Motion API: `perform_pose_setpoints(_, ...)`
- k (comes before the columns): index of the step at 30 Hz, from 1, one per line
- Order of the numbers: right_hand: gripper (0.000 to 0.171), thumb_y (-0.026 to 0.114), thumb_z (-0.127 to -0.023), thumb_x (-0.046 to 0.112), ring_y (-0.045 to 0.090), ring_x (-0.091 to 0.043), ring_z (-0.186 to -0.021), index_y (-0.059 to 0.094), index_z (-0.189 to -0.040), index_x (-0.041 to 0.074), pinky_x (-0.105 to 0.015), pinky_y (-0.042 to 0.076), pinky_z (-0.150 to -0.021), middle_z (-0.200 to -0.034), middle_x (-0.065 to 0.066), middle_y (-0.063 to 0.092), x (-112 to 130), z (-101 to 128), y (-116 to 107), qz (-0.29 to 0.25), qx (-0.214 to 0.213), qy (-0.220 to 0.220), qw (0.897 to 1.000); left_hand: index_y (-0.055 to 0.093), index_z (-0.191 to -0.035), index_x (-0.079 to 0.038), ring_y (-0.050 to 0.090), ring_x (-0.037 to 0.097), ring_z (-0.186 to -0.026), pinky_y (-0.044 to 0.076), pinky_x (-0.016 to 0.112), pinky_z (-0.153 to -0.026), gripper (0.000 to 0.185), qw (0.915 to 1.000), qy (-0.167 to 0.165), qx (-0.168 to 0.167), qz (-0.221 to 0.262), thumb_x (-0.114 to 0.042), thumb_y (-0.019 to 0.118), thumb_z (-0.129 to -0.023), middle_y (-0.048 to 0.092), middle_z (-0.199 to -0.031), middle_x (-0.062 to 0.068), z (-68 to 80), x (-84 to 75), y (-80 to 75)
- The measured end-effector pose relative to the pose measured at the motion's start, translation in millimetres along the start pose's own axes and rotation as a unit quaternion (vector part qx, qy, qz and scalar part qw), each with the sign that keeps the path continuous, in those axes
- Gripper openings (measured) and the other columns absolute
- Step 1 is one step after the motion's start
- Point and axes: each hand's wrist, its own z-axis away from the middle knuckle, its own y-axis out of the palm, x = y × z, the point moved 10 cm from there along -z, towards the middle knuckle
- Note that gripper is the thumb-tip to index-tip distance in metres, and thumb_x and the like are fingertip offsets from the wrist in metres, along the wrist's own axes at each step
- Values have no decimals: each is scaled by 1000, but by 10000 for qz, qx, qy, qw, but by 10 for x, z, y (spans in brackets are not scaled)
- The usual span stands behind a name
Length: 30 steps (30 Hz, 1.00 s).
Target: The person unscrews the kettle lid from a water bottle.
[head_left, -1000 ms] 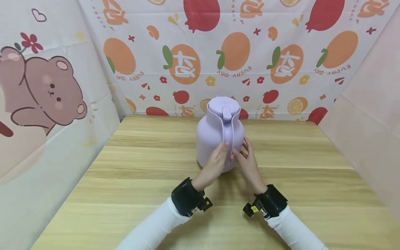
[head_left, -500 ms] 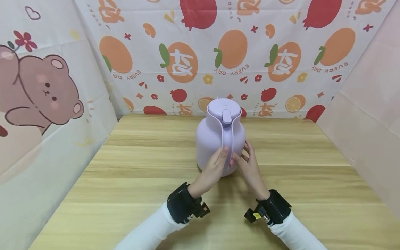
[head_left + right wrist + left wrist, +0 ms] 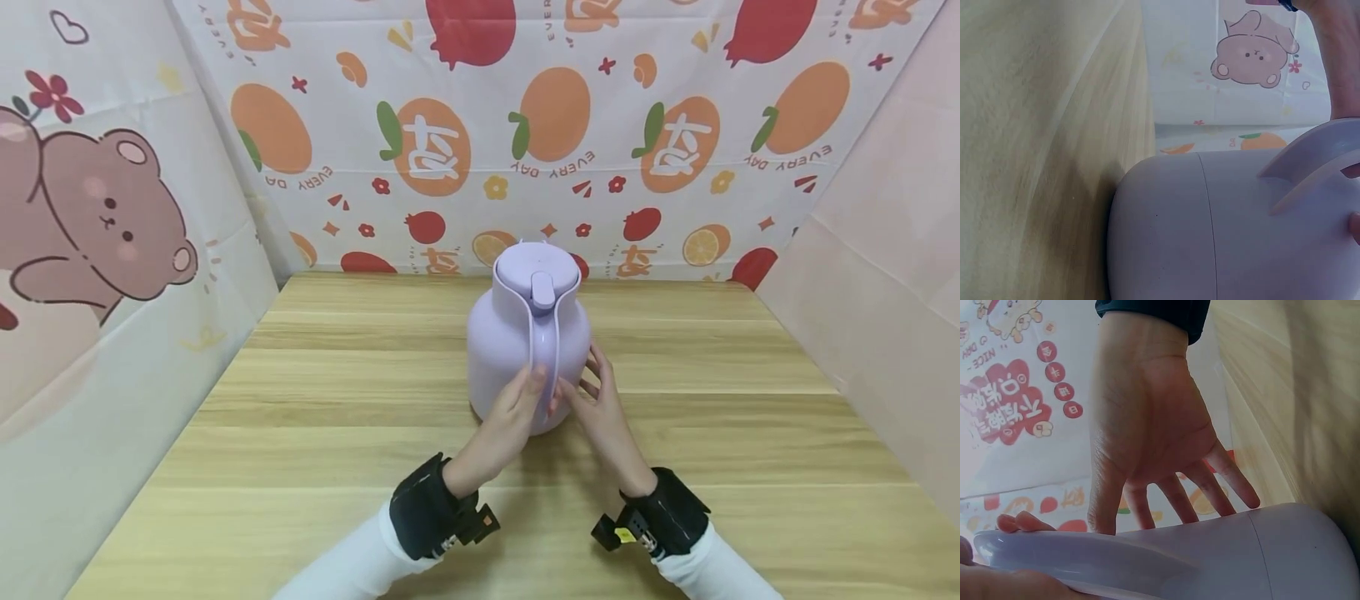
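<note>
A pale lilac plastic jug with a round body stands upright on the light wood-grain worktop, just right of the frame's centre. Its long axis runs vertically, the lilac lid on top; the looped handle points toward the bottom edge of the frame, with a rounded thumb tab above it. The left hand grips the handle low down, its thumb along the near side. The right hand lies against the jug's right side, fingers straight and spread, thumb by the handle. Both hands cover the lower handle and part of the body. Black wrist straps with small cameras sit above white sleeves in the lower part of the frame. Behind the jug, a white cloth printed with fruit fills the top; a bear-printed cloth hangs at left, a pale pink cloth at right.
</note>
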Motion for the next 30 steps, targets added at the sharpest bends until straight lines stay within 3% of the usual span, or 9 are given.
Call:
perform_pose_setpoints(8, 75, 59, -91, 28, 28, -37, -125, 11, -146, 17, -50, 33, -95, -144, -16, 17, -14, 93, 31, 42, 50, 157, 9999, 48, -89, -1, 48, 16, -82, 35, 31, -82, 40, 9999, -31, -71, -145, -31, 24, -102, 49, -80, 5, 106, -16, -6)
perform_pose_setpoints(17, 74, 58, -91, 27, 29, -39, -125, 10, -146, 17, -51, 34, -94, -144, -17, 17, -12, 148, 43, 24, 70, 120, 9999, 49, -91, -2, 48, 16, -82, 35, 35, -82, 43, 9999, -5, -45, -113, -35, 24, -102, 49, -81, 5, 181, -24, 13)
perform_pose_setpoints(30, 72, 58, -91, 22, 29, -41, -124, 12, -146, 15, -52, 33, -94, -142, -19, 18, -43, 157, 13, -31, 78, -9, 10000, 53, -98, 5, 53, 18, -86, 39, 33, -84, 53, 9987, 344, 226, -304, -39, 25, -101, 56, -86, 10, 170, -52, 47)
